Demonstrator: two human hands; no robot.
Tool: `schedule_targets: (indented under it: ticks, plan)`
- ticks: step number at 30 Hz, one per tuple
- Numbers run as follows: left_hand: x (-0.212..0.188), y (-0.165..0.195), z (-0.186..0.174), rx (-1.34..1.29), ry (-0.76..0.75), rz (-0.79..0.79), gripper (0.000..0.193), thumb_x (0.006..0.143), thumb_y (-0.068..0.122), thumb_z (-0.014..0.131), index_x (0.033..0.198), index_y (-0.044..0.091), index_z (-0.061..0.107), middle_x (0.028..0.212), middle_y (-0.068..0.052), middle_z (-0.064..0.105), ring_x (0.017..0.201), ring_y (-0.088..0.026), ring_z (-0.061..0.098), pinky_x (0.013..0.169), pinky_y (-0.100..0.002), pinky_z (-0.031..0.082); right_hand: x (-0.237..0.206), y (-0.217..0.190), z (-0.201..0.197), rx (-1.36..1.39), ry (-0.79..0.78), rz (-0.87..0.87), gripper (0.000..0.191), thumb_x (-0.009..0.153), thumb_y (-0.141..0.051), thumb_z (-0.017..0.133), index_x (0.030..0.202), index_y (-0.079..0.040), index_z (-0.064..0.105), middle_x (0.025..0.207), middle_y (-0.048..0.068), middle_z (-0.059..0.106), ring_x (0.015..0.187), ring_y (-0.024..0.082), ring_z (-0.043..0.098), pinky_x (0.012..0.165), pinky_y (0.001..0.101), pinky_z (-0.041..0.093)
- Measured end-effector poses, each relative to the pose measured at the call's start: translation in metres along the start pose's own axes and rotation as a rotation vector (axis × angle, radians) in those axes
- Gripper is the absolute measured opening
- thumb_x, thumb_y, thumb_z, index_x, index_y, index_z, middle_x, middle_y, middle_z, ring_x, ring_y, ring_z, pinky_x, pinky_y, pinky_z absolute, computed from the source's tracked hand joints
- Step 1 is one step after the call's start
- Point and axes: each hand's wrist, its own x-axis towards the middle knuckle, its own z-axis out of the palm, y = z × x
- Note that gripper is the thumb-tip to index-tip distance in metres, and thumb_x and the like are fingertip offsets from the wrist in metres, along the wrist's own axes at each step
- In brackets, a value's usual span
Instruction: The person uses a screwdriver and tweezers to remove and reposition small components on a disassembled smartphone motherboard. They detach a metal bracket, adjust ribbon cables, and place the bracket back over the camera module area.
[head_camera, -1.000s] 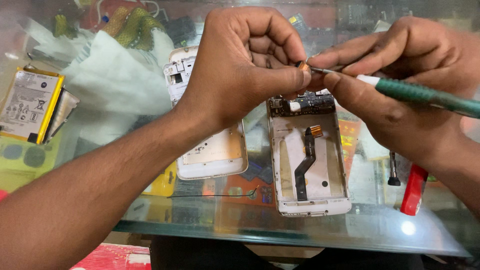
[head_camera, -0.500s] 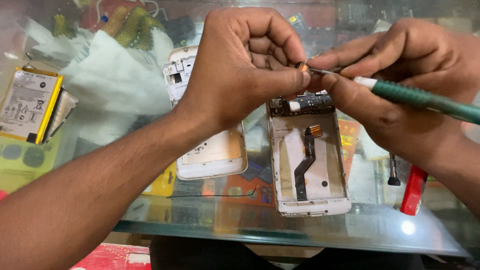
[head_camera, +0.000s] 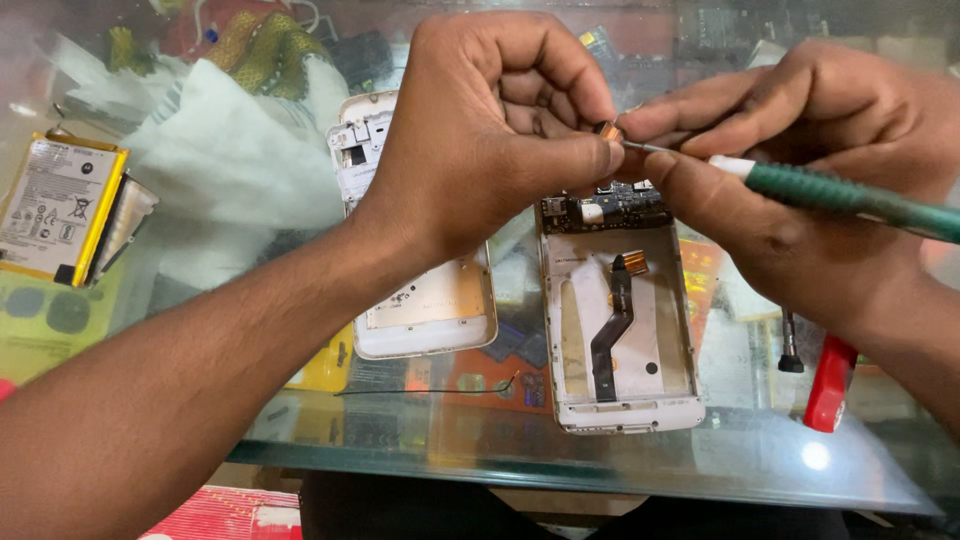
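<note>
Copper-coloured and tiny, the small part sat pinched between the thumb and forefinger of the left hand, held above the top end of the opened phone frame. The left hand was closed tight on it, the other fingers curled into the palm. The right hand was closed around a green-handled screwdriver, whose thin metal tip met the small part just beside the left thumb.

Most of the small part was hidden by the fingertips, so its shape could not be made out; only a copper edge showed. The screwdriver's handle ran off the right edge of the picture.

The phone frame lay face-up on the glass counter, close to its near edge, white with a dark circuit board at its top and a black flex cable with an orange end running down its middle. To its left lay a white back cover, partly hidden under the left wrist. A yellow-edged battery rested near the counter's left edge, beside a crumpled white cloth. A red tool lay towards the right edge.
</note>
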Motion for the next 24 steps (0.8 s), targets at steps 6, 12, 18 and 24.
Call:
schedule_targets:
  ticks: [6, 12, 18, 24]
  plan:
    - [0.0, 0.001, 0.0, 0.026, 0.004, -0.016, 0.012, 0.09, -0.002, 0.08, 0.092, 0.002, 0.069, 0.089, -0.003, 0.073, 0.08, -0.004, 0.072, 0.073, -0.018, 0.064, 0.001, 0.002, -0.003, -0.085, -0.023, -0.051, 0.017, 0.101, 0.002, 0.066, 0.1, -0.004, 0.05, 0.121, 0.023, 0.069, 0.112, 0.02, 0.072, 0.1, 0.0331, 0.064]
    - [-0.001, -0.001, 0.001, 0.025, 0.002, -0.011, 0.014, 0.09, -0.002, 0.082, 0.093, 0.002, 0.069, 0.089, -0.003, 0.072, 0.08, -0.004, 0.071, 0.073, -0.017, 0.063, 0.006, -0.005, 0.001, -0.025, -0.018, -0.01, 0.017, 0.1, 0.0, 0.066, 0.101, -0.005, 0.05, 0.122, 0.021, 0.069, 0.112, 0.019, 0.072, 0.101, 0.0325, 0.063]
    - [0.0, -0.001, -0.001, 0.017, -0.005, 0.005, 0.014, 0.092, -0.002, 0.082, 0.094, 0.002, 0.069, 0.09, -0.003, 0.073, 0.082, -0.004, 0.072, 0.074, -0.018, 0.064, 0.003, -0.015, 0.003, -0.102, 0.009, -0.002, 0.017, 0.102, 0.001, 0.065, 0.099, -0.005, 0.049, 0.116, 0.02, 0.07, 0.116, 0.021, 0.072, 0.102, 0.0337, 0.066]
    - [0.0, -0.001, 0.0, 0.022, 0.003, -0.026, 0.014, 0.09, -0.002, 0.081, 0.093, 0.002, 0.068, 0.088, -0.004, 0.073, 0.079, -0.004, 0.074, 0.072, -0.018, 0.065, 0.003, -0.008, 0.001, -0.098, 0.004, -0.02, 0.017, 0.102, 0.001, 0.066, 0.098, -0.005, 0.05, 0.116, 0.02, 0.071, 0.114, 0.021, 0.073, 0.099, 0.032, 0.065]
